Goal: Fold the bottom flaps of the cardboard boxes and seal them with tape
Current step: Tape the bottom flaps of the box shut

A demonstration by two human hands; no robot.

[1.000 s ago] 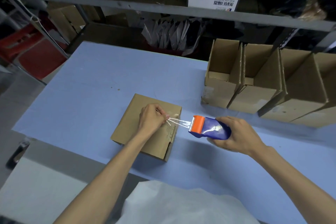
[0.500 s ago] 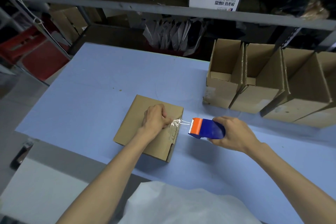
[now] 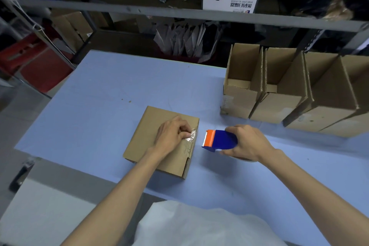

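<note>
The left hand (image 3: 171,136), fingers curled, pinches crumpled tape (image 3: 190,136) against the right edge of the box (image 3: 145,138), which lies closed on the desk (image 3: 95,106). Just right of the box and clear of it, the right hand (image 3: 248,143) grips the dispenser (image 3: 219,140). Farther right stands a row of open boxes (image 3: 239,104), with folded flaps showing inside the two leftmost.

The left hand (image 3: 171,136) and right hand (image 3: 249,144) are bare, as are both forearms (image 3: 123,185). A white garment (image 3: 199,225), possibly a loose shirt, covers the torso, softly creased.
</note>
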